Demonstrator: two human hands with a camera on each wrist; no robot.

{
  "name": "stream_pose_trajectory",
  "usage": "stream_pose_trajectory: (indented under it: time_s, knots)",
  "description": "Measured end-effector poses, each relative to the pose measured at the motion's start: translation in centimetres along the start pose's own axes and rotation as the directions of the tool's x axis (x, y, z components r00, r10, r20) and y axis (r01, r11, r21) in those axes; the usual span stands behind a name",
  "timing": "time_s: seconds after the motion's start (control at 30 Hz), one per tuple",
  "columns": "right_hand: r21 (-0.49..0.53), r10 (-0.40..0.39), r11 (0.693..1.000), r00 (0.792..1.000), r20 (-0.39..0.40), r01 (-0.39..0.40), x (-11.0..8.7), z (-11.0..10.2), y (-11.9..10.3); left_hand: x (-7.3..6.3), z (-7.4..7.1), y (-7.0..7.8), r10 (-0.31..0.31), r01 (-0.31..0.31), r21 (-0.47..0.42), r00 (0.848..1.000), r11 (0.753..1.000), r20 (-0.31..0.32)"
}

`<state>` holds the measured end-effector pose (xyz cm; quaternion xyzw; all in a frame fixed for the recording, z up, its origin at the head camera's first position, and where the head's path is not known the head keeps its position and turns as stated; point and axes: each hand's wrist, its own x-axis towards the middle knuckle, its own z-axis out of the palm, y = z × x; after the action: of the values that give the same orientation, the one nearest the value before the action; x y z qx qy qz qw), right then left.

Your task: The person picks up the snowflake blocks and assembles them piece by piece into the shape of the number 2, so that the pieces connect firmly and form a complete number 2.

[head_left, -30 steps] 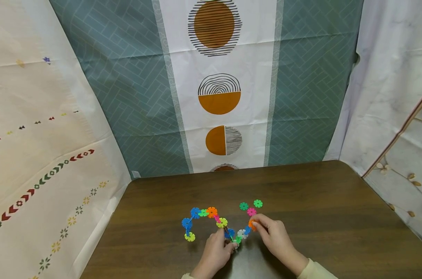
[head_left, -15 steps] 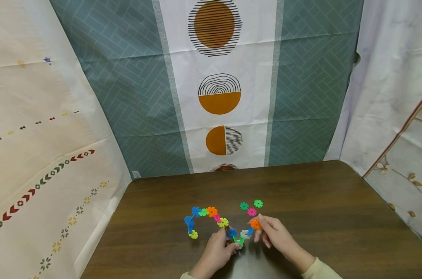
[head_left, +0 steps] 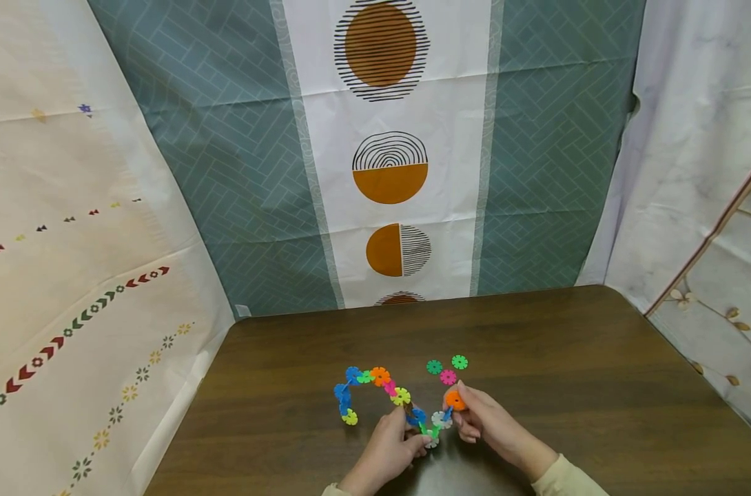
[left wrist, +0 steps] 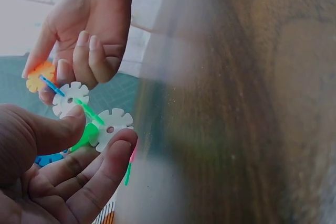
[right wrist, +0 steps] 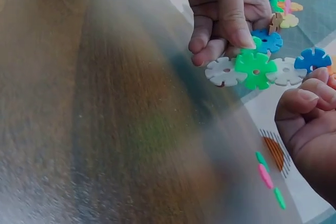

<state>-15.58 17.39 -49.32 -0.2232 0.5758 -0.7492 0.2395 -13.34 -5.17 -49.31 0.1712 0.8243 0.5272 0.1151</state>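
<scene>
A chain of notched plastic snowflake discs curves between my two hands in the head view. My left hand (head_left: pixel 384 448) pinches the chain near a green disc (right wrist: pixel 256 71) and a white disc (left wrist: pixel 111 128). At the chain's right end, my right hand (head_left: pixel 496 427) grips an orange disc (head_left: pixel 455 400) between thumb and fingers. A blue disc (right wrist: pixel 312 60) joins the orange one to another white disc (right wrist: pixel 286 72). The chain's far part runs left past a yellow disc (head_left: pixel 401 396) and a second orange disc (head_left: pixel 380 376), ending at a yellow-green disc (head_left: pixel 350 417).
Beyond my right hand, a pink disc (head_left: pixel 448 377), a dark green disc (head_left: pixel 434 366) and a bright green disc (head_left: pixel 459 362) lie loose on the brown wooden table (head_left: pixel 289 441). Patterned cloth (head_left: pixel 537 172) hangs behind the table's far edge.
The chain and my left hand have shifted slightly to the right. My right hand's fingers have changed their hold around the orange disc, and the chain's left end has drawn in rightward. The loose discs stay put.
</scene>
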Motion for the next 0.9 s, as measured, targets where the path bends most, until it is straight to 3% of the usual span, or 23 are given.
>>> stream_pose_trajectory:
  time_s: [0.23,0.53,0.77,0.9]
  knots:
    - [0.036,-0.025,0.999,1.000,0.011,0.025,0.07,0.23,0.38,0.08,0.29,-0.24,0.001,0.000,0.023,0.999,1.000,-0.042]
    - [0.010,-0.023,1.000,1.000,0.000,0.023,0.08,0.22,1.02,0.02,0.20,-0.43,0.022,-0.014,0.087,0.996,0.996,-0.087]
    - [-0.009,0.008,1.000,1.000,0.000,-0.008,0.15,0.12,0.68,-0.03,0.24,-0.30,0.016,-0.011,0.064,0.997,0.998,-0.069]
    - [0.000,-0.047,0.999,0.999,0.024,0.047,0.12,0.22,0.58,0.02,0.33,-0.08,0.015,-0.012,0.048,0.998,0.999,-0.061]
